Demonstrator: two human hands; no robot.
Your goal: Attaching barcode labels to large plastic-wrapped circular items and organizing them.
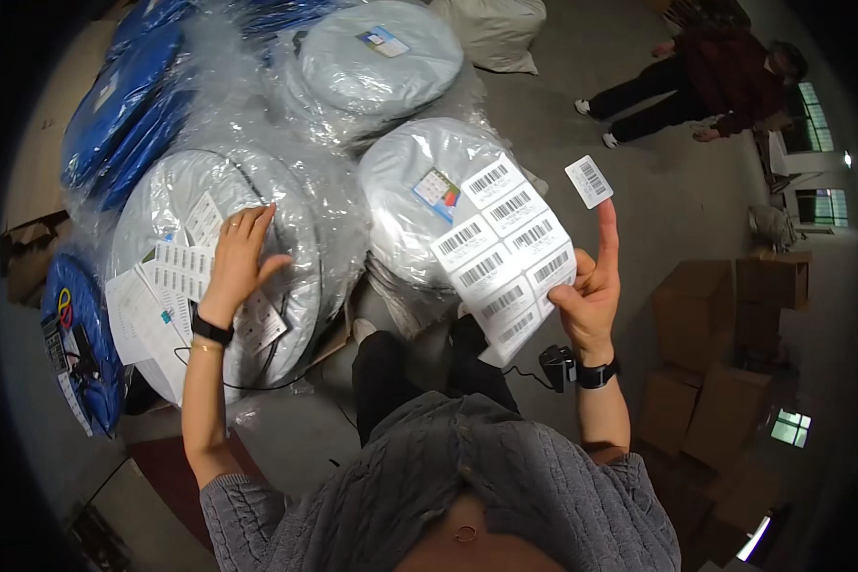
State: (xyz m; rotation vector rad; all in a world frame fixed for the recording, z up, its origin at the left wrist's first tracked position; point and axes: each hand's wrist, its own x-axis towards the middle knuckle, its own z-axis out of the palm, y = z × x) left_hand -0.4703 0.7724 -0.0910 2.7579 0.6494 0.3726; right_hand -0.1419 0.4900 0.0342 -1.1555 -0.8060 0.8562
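My right hand (593,291) pinches a sheet of white barcode labels (505,250) between thumb and fingers. Its index finger points up, with a single barcode label (589,181) at the tip. My left hand (240,262) is open, its fingers stretched out over a large round pack in clear plastic (300,224). Around and under that hand lie several loose papers and label sheets (148,310). Behind the sheet sits another round, plastic-wrapped pale pack (391,181) with a coloured tag (436,194), partly hidden by the labels.
A further pale round pack (381,67) stands at the back, with blue wrapped packs (124,105) to its left. On a blue pack (81,353) at far left lie scissors (65,310). Cardboard boxes (691,319) are stacked at right. Another person (705,86) stands at upper right.
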